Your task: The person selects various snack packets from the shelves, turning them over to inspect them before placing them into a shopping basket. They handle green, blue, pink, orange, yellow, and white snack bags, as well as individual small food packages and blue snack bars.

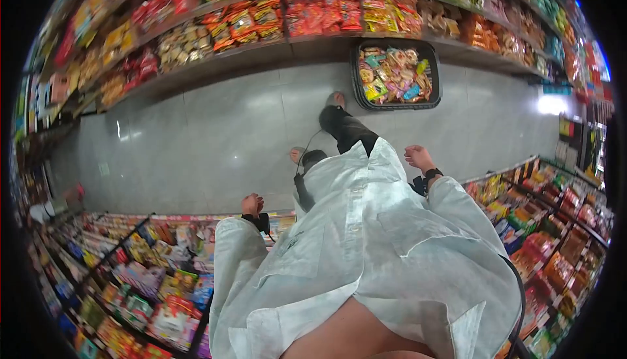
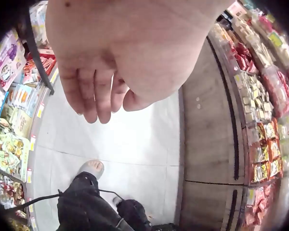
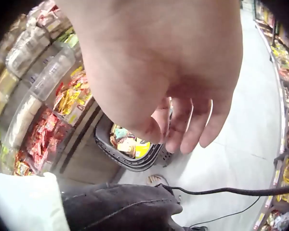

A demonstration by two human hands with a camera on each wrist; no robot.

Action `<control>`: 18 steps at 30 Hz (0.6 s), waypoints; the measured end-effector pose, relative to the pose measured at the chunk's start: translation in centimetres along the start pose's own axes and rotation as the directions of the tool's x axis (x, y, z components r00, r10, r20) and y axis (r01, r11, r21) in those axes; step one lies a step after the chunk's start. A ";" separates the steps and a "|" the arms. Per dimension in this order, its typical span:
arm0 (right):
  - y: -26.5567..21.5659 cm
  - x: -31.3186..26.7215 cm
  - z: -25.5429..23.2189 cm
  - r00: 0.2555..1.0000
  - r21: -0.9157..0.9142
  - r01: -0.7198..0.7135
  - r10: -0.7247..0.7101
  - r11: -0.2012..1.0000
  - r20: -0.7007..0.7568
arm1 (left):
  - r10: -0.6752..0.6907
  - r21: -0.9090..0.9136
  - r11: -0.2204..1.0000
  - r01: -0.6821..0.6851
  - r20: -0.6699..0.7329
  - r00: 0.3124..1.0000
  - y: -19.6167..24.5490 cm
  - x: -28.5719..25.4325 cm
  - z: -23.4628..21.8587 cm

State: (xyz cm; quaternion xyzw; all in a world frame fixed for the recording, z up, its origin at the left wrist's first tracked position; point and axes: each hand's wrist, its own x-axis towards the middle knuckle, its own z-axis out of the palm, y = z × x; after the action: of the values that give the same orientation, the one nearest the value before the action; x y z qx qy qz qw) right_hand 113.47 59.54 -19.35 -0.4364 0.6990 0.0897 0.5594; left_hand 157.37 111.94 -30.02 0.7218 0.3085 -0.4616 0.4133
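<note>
My left hand [image 1: 253,203] hangs at my side beside the lower packet shelves, and in the left wrist view its fingers [image 2: 102,96] droop loosely with nothing in them. The right hand [image 1: 419,157] hangs on the other side, held out from the shirt, its fingers [image 3: 196,126] relaxed and holding nothing. A black basket [image 1: 396,106] full of small wrapped snacks [image 1: 392,72] stands on the floor ahead, against the foot of the far shelves. In the right wrist view the basket [image 3: 130,163] shows below and beyond the right hand, partly hidden by it.
Far shelves [image 1: 326,40] carry bins of red, orange and yellow snack packets. Behind me, racks [image 1: 163,280] of bagged goods run along both sides. Grey tiled floor [image 1: 215,130] lies between. A thin black cable [image 3: 221,191] hangs near my legs. Another person [image 1: 46,212] is at the far left.
</note>
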 end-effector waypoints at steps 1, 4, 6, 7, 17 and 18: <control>0.6 1.0 0.6 1.000 0.027 -0.011 0.011 1.000 -0.015 | 0.022 0.028 0.999 -0.022 0.009 1.000 1.9 -0.8 0.5; 2.5 5.8 2.8 0.996 0.114 -0.090 0.086 0.989 0.035 | 0.080 0.072 0.994 -0.084 0.059 0.995 7.0 -3.2 3.5; 1.2 8.6 3.9 0.988 0.113 -0.135 0.125 0.984 0.093 | 0.131 0.119 0.983 -0.141 0.089 0.987 11.0 -6.1 7.2; 0.1 9.7 4.9 0.983 0.084 -0.150 0.139 0.985 0.119 | 0.158 0.163 0.971 -0.173 0.100 0.982 12.7 -8.1 9.0; -11.9 34.3 12.1 0.984 -0.153 0.158 -0.168 0.976 -0.051 | 0.153 0.571 0.794 -0.208 0.144 0.978 24.2 -18.5 18.5; -16.3 33.4 11.1 0.961 -0.146 0.228 -0.246 0.963 -0.125 | 0.132 0.594 0.790 -0.153 0.079 0.988 25.2 -19.4 19.2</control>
State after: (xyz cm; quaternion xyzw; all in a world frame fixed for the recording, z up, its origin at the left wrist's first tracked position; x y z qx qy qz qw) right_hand 133.05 39.49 -46.09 -0.5579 0.6723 0.0361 0.4852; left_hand 162.89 82.01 -8.74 0.8286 0.0850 -0.5146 0.2034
